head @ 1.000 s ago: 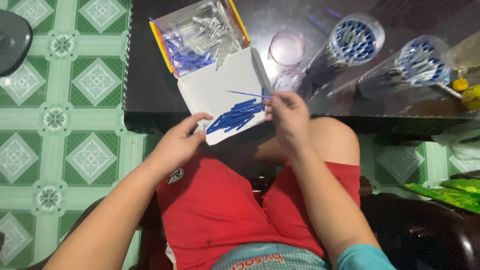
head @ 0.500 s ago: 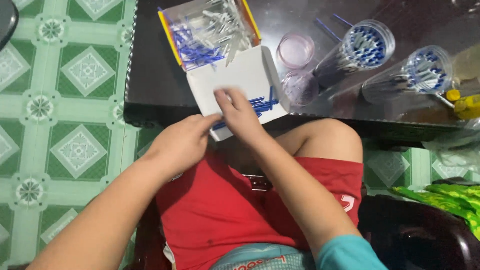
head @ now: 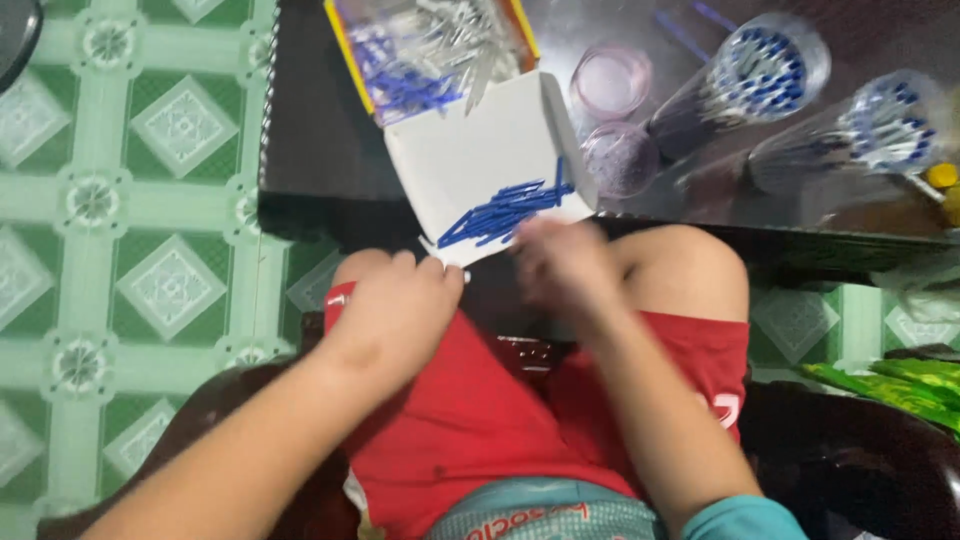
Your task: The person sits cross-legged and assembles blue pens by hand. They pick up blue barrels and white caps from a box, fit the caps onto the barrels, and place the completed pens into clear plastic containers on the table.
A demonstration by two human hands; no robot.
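Observation:
A white cardboard tray (head: pixel 470 160) juts over the front edge of a dark table (head: pixel 320 150) and carries a heap of thin blue sticks (head: pixel 500 210). My left hand (head: pixel 395 305) pinches the tray's near corner from below. Just under the tray's front edge is my right hand (head: pixel 560 265), blurred with motion; whether it holds anything cannot be made out. Behind the tray stands a yellow-rimmed box (head: pixel 430 50) of blue and white sticks.
Two small clear cups (head: pixel 612 80) stand right of the tray. Two tall clear tubes full of blue-tipped sticks (head: pixel 760 70) lie at the back right. Green patterned floor tiles (head: pixel 130 200) lie left. My red shorts (head: pixel 480 420) and knee (head: pixel 690 270) are below the table.
My right hand has pulled back from over the tray toward my lap. The left hand stays at the tray's near corner.

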